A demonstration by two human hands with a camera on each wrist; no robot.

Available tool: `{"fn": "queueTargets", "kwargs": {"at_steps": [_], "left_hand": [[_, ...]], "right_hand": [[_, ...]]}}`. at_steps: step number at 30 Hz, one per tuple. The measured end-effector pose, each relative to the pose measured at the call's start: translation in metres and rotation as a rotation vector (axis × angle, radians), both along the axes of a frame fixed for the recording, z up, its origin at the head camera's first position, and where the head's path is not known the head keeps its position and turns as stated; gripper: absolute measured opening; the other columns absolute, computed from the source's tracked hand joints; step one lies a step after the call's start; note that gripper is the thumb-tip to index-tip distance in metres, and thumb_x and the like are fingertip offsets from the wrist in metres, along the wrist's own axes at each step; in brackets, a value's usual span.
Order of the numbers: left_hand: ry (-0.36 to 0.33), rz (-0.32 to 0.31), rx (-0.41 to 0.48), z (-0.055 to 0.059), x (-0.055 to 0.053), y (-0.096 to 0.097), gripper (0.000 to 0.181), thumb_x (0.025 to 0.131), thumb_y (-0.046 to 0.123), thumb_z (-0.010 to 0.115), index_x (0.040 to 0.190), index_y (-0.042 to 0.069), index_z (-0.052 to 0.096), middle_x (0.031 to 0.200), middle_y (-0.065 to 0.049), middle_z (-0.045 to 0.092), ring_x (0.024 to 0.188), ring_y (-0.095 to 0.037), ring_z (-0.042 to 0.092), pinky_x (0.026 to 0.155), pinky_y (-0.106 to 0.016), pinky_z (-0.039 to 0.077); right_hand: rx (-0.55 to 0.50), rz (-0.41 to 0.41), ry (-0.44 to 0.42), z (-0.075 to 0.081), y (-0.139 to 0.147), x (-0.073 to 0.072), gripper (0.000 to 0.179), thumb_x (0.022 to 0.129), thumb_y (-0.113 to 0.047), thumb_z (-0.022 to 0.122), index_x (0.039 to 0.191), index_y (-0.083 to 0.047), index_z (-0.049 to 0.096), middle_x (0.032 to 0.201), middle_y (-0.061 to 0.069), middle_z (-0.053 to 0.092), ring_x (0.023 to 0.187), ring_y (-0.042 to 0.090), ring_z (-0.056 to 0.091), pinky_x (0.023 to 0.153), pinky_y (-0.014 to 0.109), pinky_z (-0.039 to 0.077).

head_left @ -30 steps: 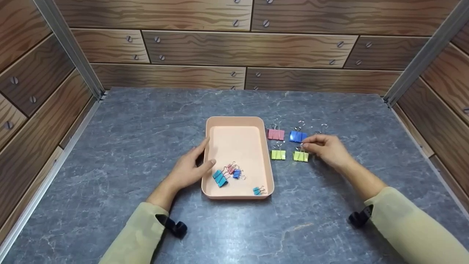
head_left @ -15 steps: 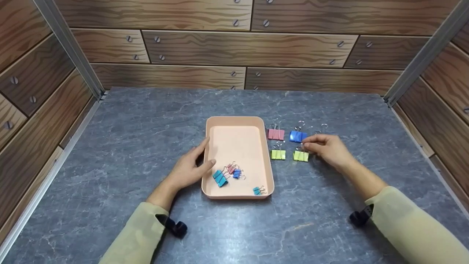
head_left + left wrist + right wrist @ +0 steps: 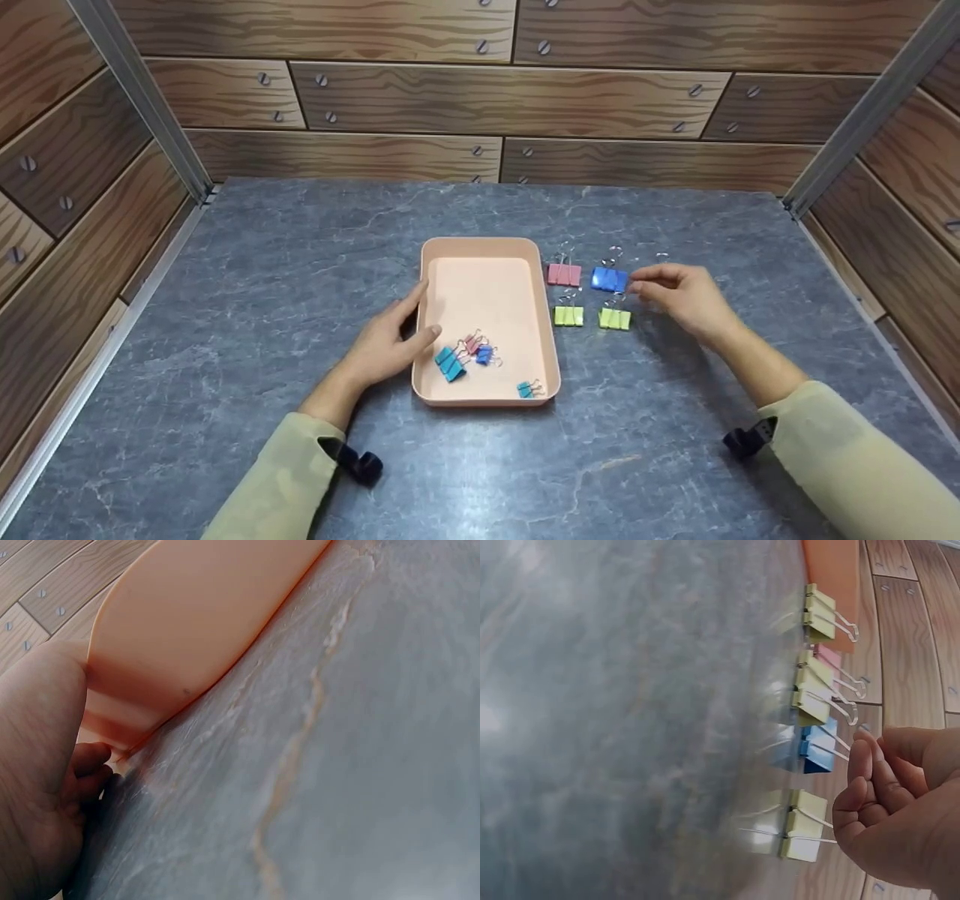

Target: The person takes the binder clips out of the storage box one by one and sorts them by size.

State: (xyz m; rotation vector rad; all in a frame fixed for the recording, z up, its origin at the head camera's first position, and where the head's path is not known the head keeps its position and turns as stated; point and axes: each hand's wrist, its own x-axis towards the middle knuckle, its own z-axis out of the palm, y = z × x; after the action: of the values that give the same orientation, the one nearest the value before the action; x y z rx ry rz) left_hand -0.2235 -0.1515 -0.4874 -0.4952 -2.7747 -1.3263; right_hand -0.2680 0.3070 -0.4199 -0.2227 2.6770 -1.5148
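Observation:
My left hand [image 3: 386, 341] holds the left side of a peach plastic tray [image 3: 551, 330], thumb over the rim and fingers against the outer wall. To the tray's right, my right hand [image 3: 690, 300] hovers beside a blue binder clip [image 3: 610, 280], loosely curled fingers with nothing visible between them. A yellow-green binder clip [image 3: 615, 319] stands just below the blue one, another yellow-green clip [image 3: 568, 316] to its left, and a pink clip [image 3: 564, 274] behind that. The right wrist view shows one more yellow clip [image 3: 804, 826] near the fingers; the hand hides its body in the head view.
Inside the tray lie a larger teal clip [image 3: 451, 364], a small pink clip [image 3: 473, 343], a small blue clip [image 3: 484, 355] and a small teal clip [image 3: 526, 389]. Wood-patterned panels [image 3: 420, 97] and metal posts enclose the grey marbled table [image 3: 300, 240].
My right hand has let go of the wire handle of the right yellow-green clip and moved slightly up and right. That clip stays standing. The left hand and tray look unmoved.

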Motion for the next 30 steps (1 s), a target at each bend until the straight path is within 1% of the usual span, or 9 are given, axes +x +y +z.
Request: {"fn": "queueTargets", "kwargs": {"at_steps": [3,6,8,11,15,20,22,27,30], "left_hand": [[-0.007,0.0,0.003,0.0,0.0,0.0,0.08,0.101,0.047,0.066,0.169,0.023,0.031,0.163,-0.023,0.043,0.147,-0.044,0.043,0.122,-0.059,0.034],[-0.012,0.002,0.005,-0.001,0.0,-0.001,0.08,0.101,0.047,0.065,0.17,0.023,0.031,0.163,-0.023,0.043,0.147,-0.044,0.043,0.121,-0.059,0.034],[-0.017,0.004,0.003,-0.001,0.001,-0.001,0.08,0.101,0.048,0.065,0.17,0.024,0.03,0.163,-0.022,0.043,0.148,-0.043,0.043,0.122,-0.059,0.034],[-0.021,0.006,0.001,-0.001,0.001,-0.002,0.081,0.101,0.048,0.065,0.17,0.025,0.03,0.164,-0.022,0.042,0.148,-0.043,0.043,0.122,-0.058,0.034],[-0.021,0.003,0.001,0.0,0.001,-0.002,0.081,0.101,0.048,0.066,0.17,0.025,0.03,0.164,-0.023,0.042,0.148,-0.044,0.043,0.122,-0.058,0.034],[-0.022,0.003,0.004,-0.001,0.0,-0.001,0.082,0.101,0.048,0.066,0.17,0.024,0.029,0.164,-0.024,0.041,0.148,-0.045,0.042,0.122,-0.059,0.033],[-0.023,0.003,0.005,-0.001,0.0,-0.001,0.082,0.101,0.048,0.066,0.17,0.025,0.029,0.164,-0.023,0.041,0.148,-0.045,0.042,0.122,-0.059,0.032],[-0.021,0.002,0.003,0.0,0.0,-0.001,0.082,0.101,0.048,0.066,0.17,0.025,0.029,0.165,-0.023,0.04,0.149,-0.045,0.041,0.123,-0.059,0.032],[-0.017,0.001,0.001,0.001,0.001,0.0,0.082,0.101,0.048,0.066,0.17,0.025,0.029,0.164,-0.023,0.041,0.148,-0.044,0.042,0.123,-0.058,0.032]], "right_hand": [[0.03,-0.008,0.045,0.008,-0.006,0.004,0.033,0.103,-0.017,0.073,0.126,0.007,0.072,0.119,0.021,0.075,0.096,0.013,0.074,0.084,0.026,0.061],[0.035,-0.003,0.093,0.016,-0.016,0.008,0.033,0.102,-0.017,0.074,0.125,0.006,0.073,0.116,0.021,0.076,0.092,0.008,0.073,0.083,0.022,0.06],[0.034,0.008,0.121,0.021,-0.026,0.011,0.03,0.102,-0.017,0.075,0.123,0.005,0.075,0.112,0.019,0.077,0.089,0.006,0.072,0.081,0.021,0.059],[0.013,0.045,0.139,0.025,-0.042,0.015,0.026,0.1,-0.015,0.076,0.12,0.003,0.077,0.109,0.017,0.078,0.091,0.012,0.074,0.079,0.02,0.059],[-0.017,0.104,0.118,0.029,-0.066,0.023,0.024,0.1,-0.014,0.076,0.12,0.0,0.077,0.111,0.016,0.077,0.094,0.018,0.074,0.081,0.023,0.061],[-0.099,0.187,0.123,0.027,-0.099,0.029,0.023,0.097,-0.007,0.077,0.117,0.005,0.077,0.115,0.02,0.076,0.093,0.011,0.072,0.082,0.023,0.06],[-0.124,0.223,0.116,0.025,-0.112,0.032,0.022,0.097,-0.005,0.077,0.116,0.006,0.077,0.113,0.02,0.076,0.093,0.011,0.072,0.084,0.026,0.061],[-0.126,0.299,0.069,0.019,-0.138,0.039,0.022,0.098,-0.007,0.076,0.117,0.003,0.077,0.105,0.014,0.078,0.09,0.017,0.073,0.083,0.032,0.063],[-0.118,0.338,0.049,0.015,-0.151,0.042,0.022,0.098,-0.008,0.075,0.118,0.001,0.077,0.104,0.012,0.079,0.091,0.019,0.073,0.081,0.029,0.062]]}}
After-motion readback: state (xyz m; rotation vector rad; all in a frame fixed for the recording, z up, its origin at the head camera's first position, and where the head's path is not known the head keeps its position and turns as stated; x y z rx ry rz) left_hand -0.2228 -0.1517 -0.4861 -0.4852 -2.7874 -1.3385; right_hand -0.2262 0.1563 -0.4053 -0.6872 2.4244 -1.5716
